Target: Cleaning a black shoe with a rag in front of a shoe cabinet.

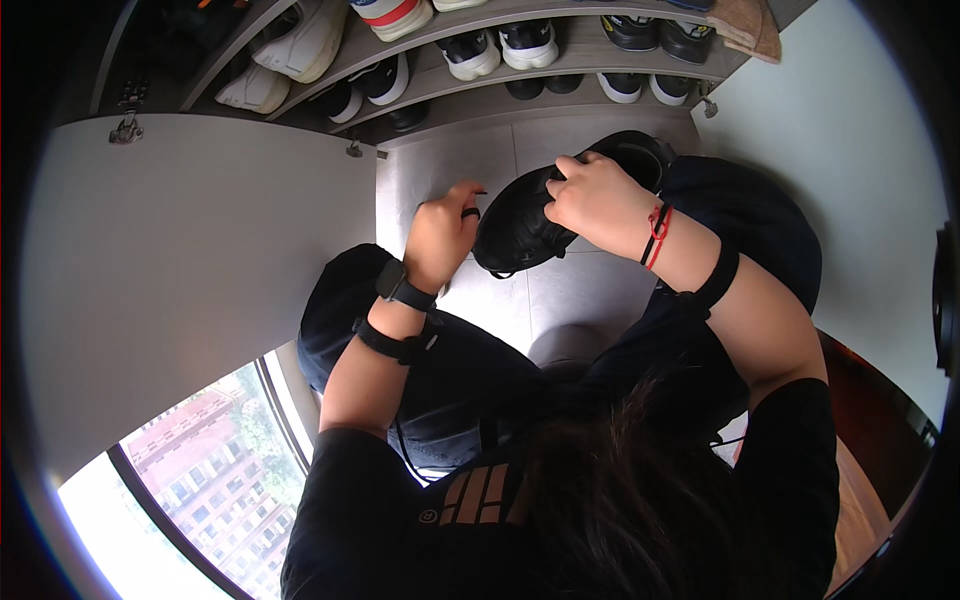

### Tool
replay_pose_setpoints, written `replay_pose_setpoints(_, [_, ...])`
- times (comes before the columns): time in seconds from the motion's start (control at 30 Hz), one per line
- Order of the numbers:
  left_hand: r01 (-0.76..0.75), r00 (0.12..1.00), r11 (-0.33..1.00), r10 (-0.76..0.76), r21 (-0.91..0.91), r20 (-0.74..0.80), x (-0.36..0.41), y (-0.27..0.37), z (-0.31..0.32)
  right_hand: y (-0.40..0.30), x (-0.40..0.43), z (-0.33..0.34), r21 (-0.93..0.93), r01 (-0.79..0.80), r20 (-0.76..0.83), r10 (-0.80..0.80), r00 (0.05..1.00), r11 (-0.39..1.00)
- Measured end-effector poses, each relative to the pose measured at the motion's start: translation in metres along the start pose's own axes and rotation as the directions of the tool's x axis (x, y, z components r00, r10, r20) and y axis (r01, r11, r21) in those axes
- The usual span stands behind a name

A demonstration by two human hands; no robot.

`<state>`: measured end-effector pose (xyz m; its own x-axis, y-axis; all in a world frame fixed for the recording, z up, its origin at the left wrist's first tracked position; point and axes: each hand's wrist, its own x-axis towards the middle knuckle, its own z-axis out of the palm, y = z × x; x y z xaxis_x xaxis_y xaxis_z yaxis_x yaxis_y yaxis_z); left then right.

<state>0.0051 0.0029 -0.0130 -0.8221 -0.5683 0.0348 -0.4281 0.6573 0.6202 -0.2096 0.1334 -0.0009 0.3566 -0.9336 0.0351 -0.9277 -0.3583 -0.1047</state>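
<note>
A black shoe (pixel 525 217) is tilted over the grey floor tiles, its opening towards the upper right. My right hand (pixel 592 191) lies on the shoe's upper with bent fingers; whether it grips the shoe or a lace is hidden by the hand. Just left of the shoe, my left hand (pixel 448 225) has its fingers curled, and a short, thin black end, perhaps a lace, sticks out from the fingertips. A black ring is on that hand and a black watch (pixel 392 280) on its wrist.
Shelves (pixel 577 54) with several pairs of shoes stand in front, a brown cloth (pixel 746 28) at their right end. A cabinet door (pixel 217 262) stands open on the left; a white panel (pixel 832 150) is on the right. A window (pixel 217 465) lies at the lower left.
</note>
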Motion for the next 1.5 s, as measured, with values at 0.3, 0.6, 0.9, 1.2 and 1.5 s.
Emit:
replay_pose_setpoints(0.3, [-0.024,0.813,0.996,0.072,-0.09,0.578,-0.006,-0.003,-0.017,0.023,-0.007,0.007,-0.005,-0.289,-0.008,0.289,0.957,0.957])
replay_pose_setpoints(0.6, [-0.046,0.999,0.995,0.047,-0.09,0.009,0.003,0.007,-0.004,0.013,0.0,0.006,0.118,-0.304,-0.049,0.311,0.949,0.945])
replay_pose_setpoints(0.9, [-0.166,0.975,0.924,0.207,0.345,-0.085,0.011,0.013,0.009,0.006,0.008,0.01,0.103,-0.201,-0.247,0.221,0.943,0.974])
replay_pose_setpoints(1.2, [0.031,0.998,0.968,-0.016,-0.248,0.063,0.016,0.011,-0.002,0.01,0.011,0.005,0.118,-0.278,-0.281,0.301,0.911,0.953])
replay_pose_setpoints(1.5, [0.057,0.948,0.919,0.073,-0.39,0.311,0.007,0.022,-0.027,0.041,0.005,0.009,0.143,-0.429,-0.287,0.452,0.845,0.892])
